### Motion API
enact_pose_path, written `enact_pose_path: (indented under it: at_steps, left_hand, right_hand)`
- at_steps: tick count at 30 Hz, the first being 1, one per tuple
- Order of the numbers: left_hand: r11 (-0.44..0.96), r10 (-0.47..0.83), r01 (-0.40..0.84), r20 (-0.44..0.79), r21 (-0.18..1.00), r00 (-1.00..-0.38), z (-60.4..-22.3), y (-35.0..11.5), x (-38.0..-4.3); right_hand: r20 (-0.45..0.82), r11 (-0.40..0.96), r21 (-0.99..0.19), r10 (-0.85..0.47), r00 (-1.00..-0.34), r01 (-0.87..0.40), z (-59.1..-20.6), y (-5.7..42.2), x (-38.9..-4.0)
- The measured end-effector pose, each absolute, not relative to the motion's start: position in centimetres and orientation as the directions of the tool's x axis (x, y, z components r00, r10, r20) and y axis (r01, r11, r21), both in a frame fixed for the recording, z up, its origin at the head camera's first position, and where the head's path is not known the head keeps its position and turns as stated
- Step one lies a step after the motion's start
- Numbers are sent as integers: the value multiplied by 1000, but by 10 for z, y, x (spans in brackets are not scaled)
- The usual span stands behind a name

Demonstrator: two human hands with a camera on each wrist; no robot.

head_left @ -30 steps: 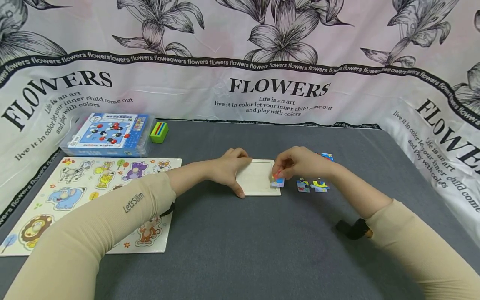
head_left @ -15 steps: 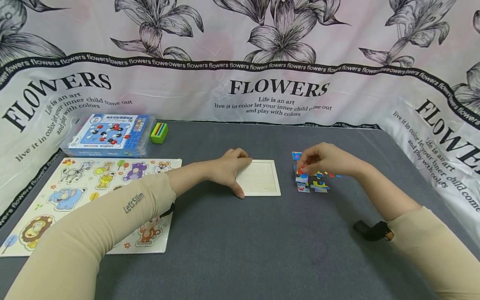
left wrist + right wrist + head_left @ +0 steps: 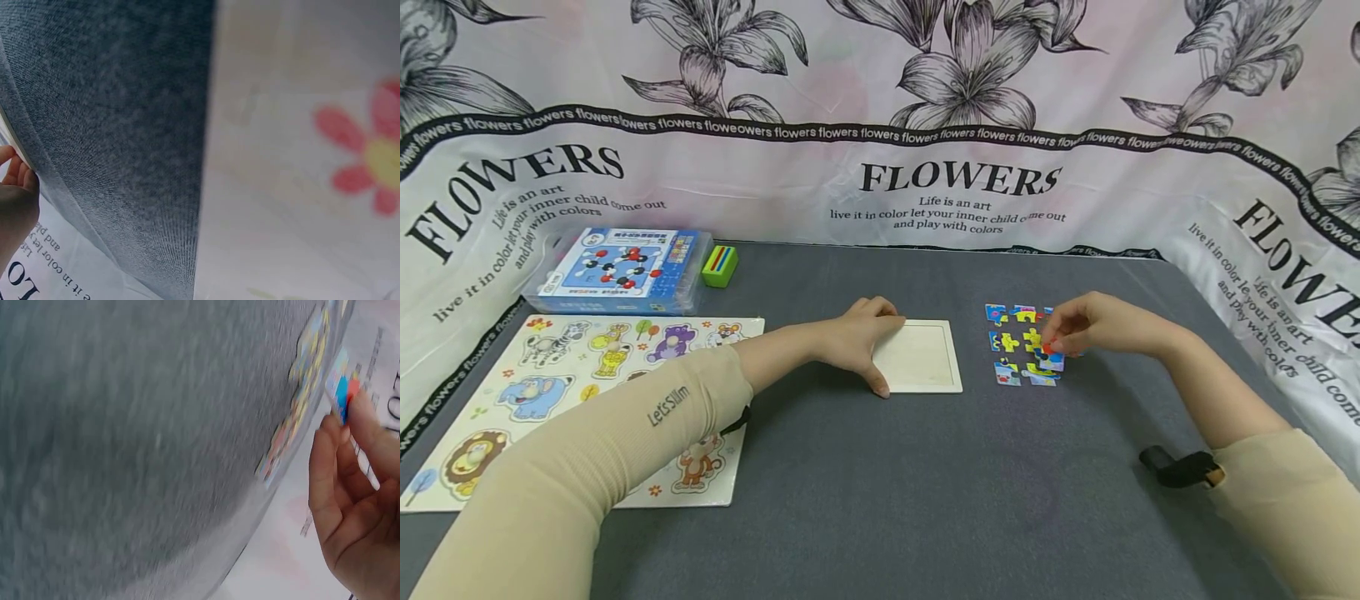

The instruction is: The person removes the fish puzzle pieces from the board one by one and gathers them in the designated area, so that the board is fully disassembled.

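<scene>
My left hand [image 3: 856, 337] grips the left part of a small white puzzle tray [image 3: 921, 360], thumb at the near edge and fingers toward the far edge. In the left wrist view the same hand [image 3: 17, 197] shows at the left border, fingers curled at the tray's edge. Between thumb and fingertips, my right hand [image 3: 1093, 323] pinches a jigsaw piece [image 3: 1051, 360], coloured blue and red. The right wrist view shows that piece [image 3: 340, 394] tilted above the table. It overlaps the laid-out jigsaw pieces [image 3: 1009, 342] in the head view; some are hidden behind the hand.
A board with animal pictures [image 3: 535, 396] lies at the left, partly under my left sleeve. Behind it are a clear plastic box with a blue molecule label [image 3: 617, 267] and a green striped block [image 3: 720, 267]. A flower-print cloth [image 3: 958, 200] hangs behind the grey table [image 3: 880, 492].
My right hand has carried the jigsaw piece rightward from the tray's right edge to over the laid-out pieces. The left hand and the tray have stayed in place.
</scene>
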State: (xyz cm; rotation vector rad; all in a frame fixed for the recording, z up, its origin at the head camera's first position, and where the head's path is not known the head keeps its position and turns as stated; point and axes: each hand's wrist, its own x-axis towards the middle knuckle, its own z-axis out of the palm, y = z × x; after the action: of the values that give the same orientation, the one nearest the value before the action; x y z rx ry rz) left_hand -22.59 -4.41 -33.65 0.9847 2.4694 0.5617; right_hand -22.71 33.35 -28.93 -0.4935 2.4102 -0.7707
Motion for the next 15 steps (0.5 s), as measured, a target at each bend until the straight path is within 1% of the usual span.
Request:
enact_pose_path:
  at_steps: [5, 15]
  left_hand:
    - [668, 713, 544, -230, 508, -662, -336, -44, -226]
    - [668, 714, 543, -231, 509, -661, -336, -44, -226]
  right_hand:
    - [-449, 764, -630, -504, -738, -138, -288, 346, -228]
    - [-523, 784, -612, -499, -691, -103, -294, 360, -232]
